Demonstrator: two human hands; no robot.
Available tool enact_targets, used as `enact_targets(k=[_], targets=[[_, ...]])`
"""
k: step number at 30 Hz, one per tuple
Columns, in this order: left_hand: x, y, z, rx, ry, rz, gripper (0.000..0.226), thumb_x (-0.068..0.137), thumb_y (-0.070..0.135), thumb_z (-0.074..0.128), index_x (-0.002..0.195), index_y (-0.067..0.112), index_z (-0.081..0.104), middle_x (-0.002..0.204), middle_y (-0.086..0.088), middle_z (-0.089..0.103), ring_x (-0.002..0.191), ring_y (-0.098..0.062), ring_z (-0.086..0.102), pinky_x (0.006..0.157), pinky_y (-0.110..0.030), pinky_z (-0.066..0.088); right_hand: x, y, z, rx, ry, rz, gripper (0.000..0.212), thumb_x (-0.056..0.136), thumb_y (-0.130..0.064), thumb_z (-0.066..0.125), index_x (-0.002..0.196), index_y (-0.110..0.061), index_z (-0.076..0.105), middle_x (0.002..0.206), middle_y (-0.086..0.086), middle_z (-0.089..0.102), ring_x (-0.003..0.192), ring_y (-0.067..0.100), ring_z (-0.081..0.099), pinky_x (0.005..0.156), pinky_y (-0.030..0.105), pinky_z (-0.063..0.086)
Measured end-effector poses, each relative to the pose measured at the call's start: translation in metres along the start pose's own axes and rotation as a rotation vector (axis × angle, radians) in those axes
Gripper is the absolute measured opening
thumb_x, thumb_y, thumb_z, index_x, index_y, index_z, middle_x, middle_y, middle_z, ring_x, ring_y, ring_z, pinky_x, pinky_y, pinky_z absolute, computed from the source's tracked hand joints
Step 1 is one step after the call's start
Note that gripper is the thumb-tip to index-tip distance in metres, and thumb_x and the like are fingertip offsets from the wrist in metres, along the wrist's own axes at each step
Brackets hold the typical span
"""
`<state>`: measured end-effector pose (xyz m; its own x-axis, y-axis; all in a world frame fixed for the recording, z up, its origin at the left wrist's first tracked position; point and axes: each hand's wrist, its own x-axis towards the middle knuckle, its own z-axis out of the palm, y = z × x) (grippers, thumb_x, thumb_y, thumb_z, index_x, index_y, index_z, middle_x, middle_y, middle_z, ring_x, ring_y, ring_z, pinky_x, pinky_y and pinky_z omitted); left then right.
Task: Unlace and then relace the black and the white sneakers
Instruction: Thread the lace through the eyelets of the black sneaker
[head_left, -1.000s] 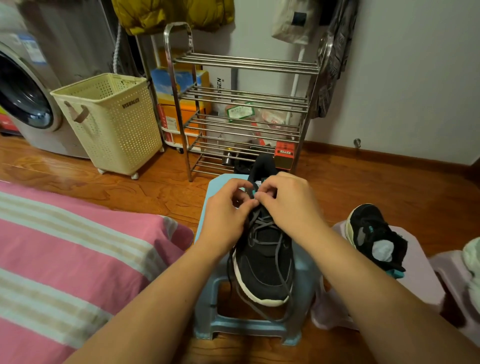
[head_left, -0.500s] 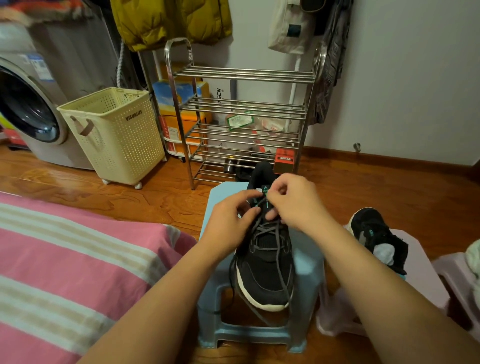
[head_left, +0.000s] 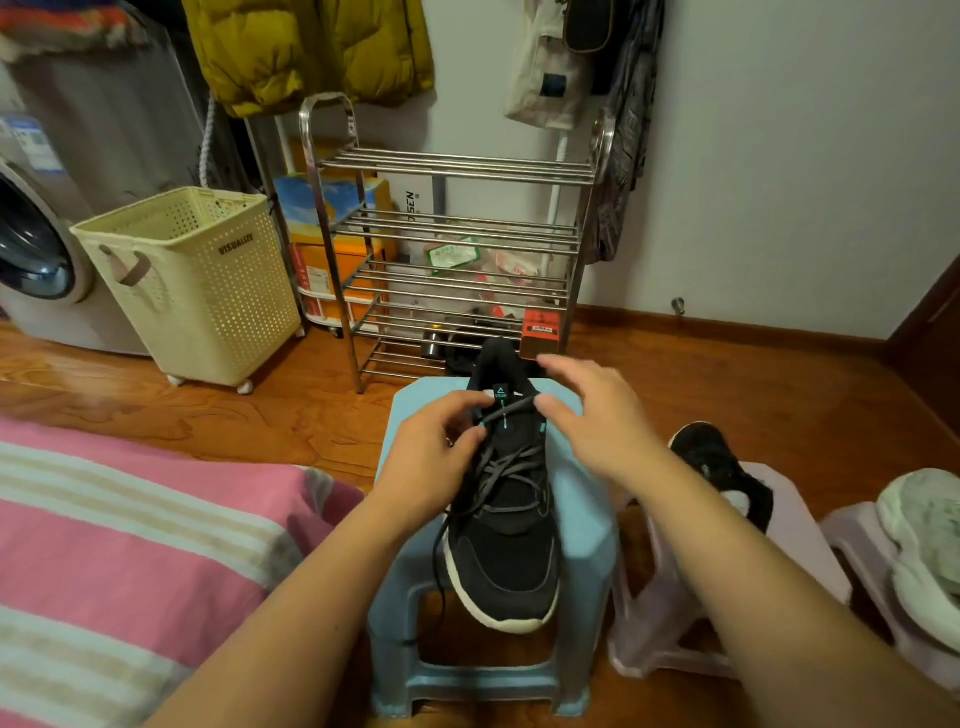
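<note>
Resting on the blue plastic stool (head_left: 582, 499), the black sneaker (head_left: 506, 530) points toe toward the person, putting its eyelets within reach. Left hand (head_left: 431, 457) pinches the grey lace (head_left: 511, 413) taut; right hand (head_left: 597, 415) hovers, fingers spread, holding nothing.

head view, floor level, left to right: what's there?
Washing machine → laundry basket → metal rack → blue stool with black sneaker → pale stool with second black sneaker → white sneaker.
</note>
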<state>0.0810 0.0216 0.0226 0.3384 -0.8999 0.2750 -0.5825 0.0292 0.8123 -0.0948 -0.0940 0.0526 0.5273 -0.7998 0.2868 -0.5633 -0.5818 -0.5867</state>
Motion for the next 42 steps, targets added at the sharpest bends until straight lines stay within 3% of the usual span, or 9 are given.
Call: enact_targets(k=[6,12,15,22,28,34,36,38,42], targets=[[0.001,0.0,-0.002,0.049,-0.048,0.027,0.032,0.103,0.023,0.055,0.132,0.034,0.062,0.103,0.015,0.065,0.097,-0.004,0.064,0.087,-0.03,0.057,-0.007,-0.003,0.009,-0.138,0.23,-0.244,0.013,0.093,-0.023,0.069,0.098,-0.019,0.079,0.092,-0.006,0.064,0.088,0.016,0.056,0.076,0.031,0.044],[0.005,-0.001,-0.004,-0.062,-0.085,-0.033,0.033,0.107,0.044,0.036,0.123,0.039,0.065,0.114,0.017,0.067,0.108,-0.002,0.061,0.098,-0.035,0.051,-0.002,0.028,-0.051,0.726,0.716,0.587,0.015,0.102,-0.022,0.056,0.1,-0.017,0.071,0.086,0.001,0.069,0.069,0.011,0.062,0.066,0.025,0.054],[0.003,0.005,0.001,-0.123,-0.09,-0.071,0.035,0.109,0.045,0.033,0.112,0.041,0.067,0.093,0.016,0.066,0.088,0.0,0.06,0.081,-0.023,0.047,-0.01,0.041,-0.047,0.811,0.606,0.812,0.013,0.101,-0.018,0.056,0.104,-0.011,0.068,0.079,0.001,0.063,0.061,0.011,0.059,0.072,0.034,0.061],[-0.006,0.01,0.004,0.004,-0.083,-0.046,0.029,0.103,0.03,0.054,0.131,0.037,0.057,0.106,0.009,0.056,0.091,0.002,0.057,0.077,-0.012,0.046,-0.011,0.052,-0.024,0.011,-0.082,0.596,0.018,0.101,-0.023,0.055,0.09,-0.021,0.069,0.093,0.003,0.069,0.087,0.023,0.064,0.079,0.039,0.056],[-0.01,0.019,0.014,0.391,0.055,0.013,0.034,0.098,0.043,0.055,0.131,0.037,0.048,0.11,0.007,0.041,0.09,-0.011,0.053,0.068,-0.024,0.045,-0.016,0.08,-0.056,-0.376,0.152,0.753,0.044,0.106,-0.045,0.039,0.097,-0.013,0.068,0.104,0.015,0.062,0.086,0.033,0.057,0.07,0.034,0.046],[-0.001,0.017,0.007,0.391,0.073,0.034,0.024,0.095,0.023,0.06,0.115,0.034,0.054,0.125,0.006,0.029,0.108,-0.019,0.052,0.083,-0.036,0.058,-0.019,0.096,-0.066,0.999,0.374,0.933,0.044,0.093,0.014,0.034,0.125,-0.003,0.059,0.111,0.014,0.066,0.095,0.021,0.069,0.074,0.029,0.057],[-0.001,0.016,0.006,0.345,0.026,0.044,0.023,0.094,0.019,0.061,0.11,0.034,0.055,0.123,0.008,0.029,0.107,-0.015,0.05,0.086,-0.036,0.058,-0.022,0.096,-0.081,1.557,0.601,0.827,0.041,0.092,0.014,0.038,0.125,0.0,0.055,0.114,0.014,0.063,0.101,0.019,0.067,0.085,0.029,0.056],[-0.001,0.014,0.007,0.329,0.03,0.043,0.022,0.093,0.018,0.061,0.106,0.034,0.056,0.12,0.009,0.032,0.112,-0.015,0.046,0.092,-0.038,0.055,-0.023,0.098,-0.09,1.825,0.717,0.79,0.024,0.098,0.001,0.045,0.118,-0.004,0.056,0.1,0.005,0.059,0.074,0.008,0.061,0.062,0.019,0.054],[0.0,0.012,0.007,0.303,0.097,0.095,0.025,0.086,0.018,0.064,0.105,0.034,0.062,0.129,0.009,0.035,0.124,-0.011,0.033,0.107,-0.041,0.041,-0.02,0.098,-0.081,0.868,0.568,0.961,0.039,0.105,-0.015,0.045,0.143,-0.018,0.043,0.107,0.006,0.062,0.067,0.01,0.055,0.054,0.021,0.045]])
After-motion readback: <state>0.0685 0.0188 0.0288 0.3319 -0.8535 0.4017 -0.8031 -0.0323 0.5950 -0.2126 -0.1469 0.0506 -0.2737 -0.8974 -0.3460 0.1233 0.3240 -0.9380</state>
